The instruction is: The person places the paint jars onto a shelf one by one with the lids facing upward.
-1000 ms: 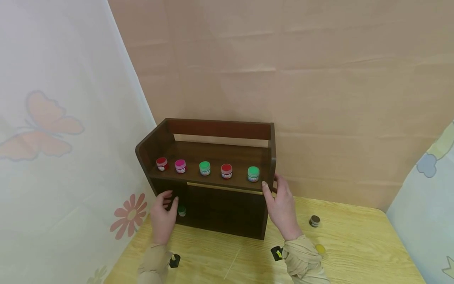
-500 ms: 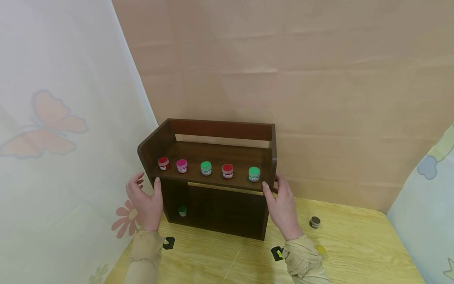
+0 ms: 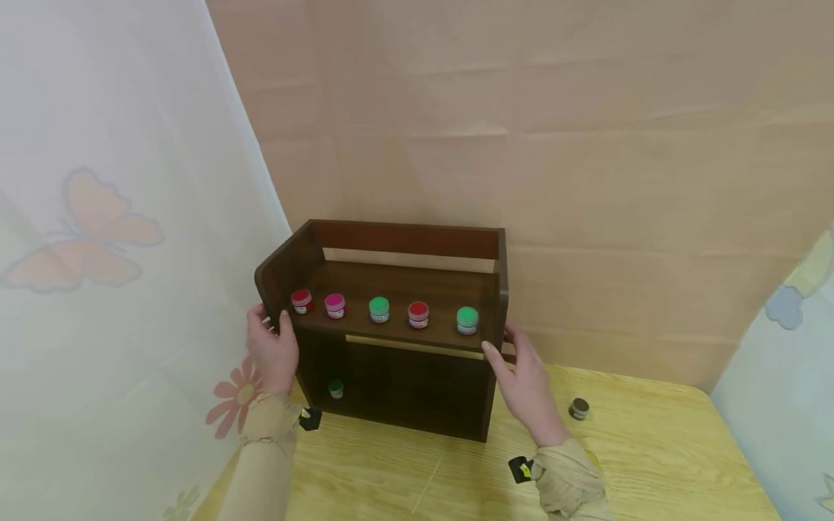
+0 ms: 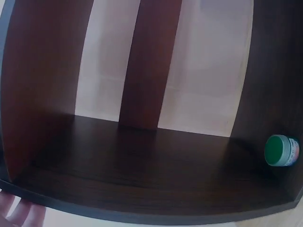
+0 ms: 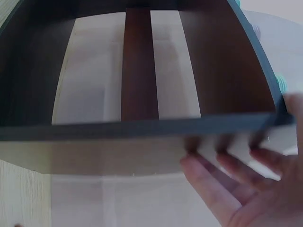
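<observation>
A dark brown two-tier shelf (image 3: 407,239) stands on the table. My left hand (image 3: 274,358) holds its left side panel, thumb at the front edge and fingers on the outer face. Opposite, my right hand (image 3: 528,387) grips the right panel; in the right wrist view its fingertips (image 5: 191,163) touch the outside while the thumb reaches the front. Along the upper board several small lidded jars stand in a row: a red one (image 3: 302,302), a pink one (image 3: 335,306), a light green one (image 3: 379,310), another red and another green. A dark green jar (image 4: 281,150) stands inside the lower compartment.
On the yellow wood-grain table (image 3: 664,441), a jar with a dark lid (image 3: 579,409) stands right of the shelf. Something yellow is mostly hidden by the right sleeve (image 3: 567,474). A printed white curtain (image 3: 130,130) hangs at left, brown paper (image 3: 619,159) behind.
My left hand has moved from the lower compartment's jar, out left and up onto the shelf's left panel. My right hand has shifted slightly down and right, staying at the right panel.
</observation>
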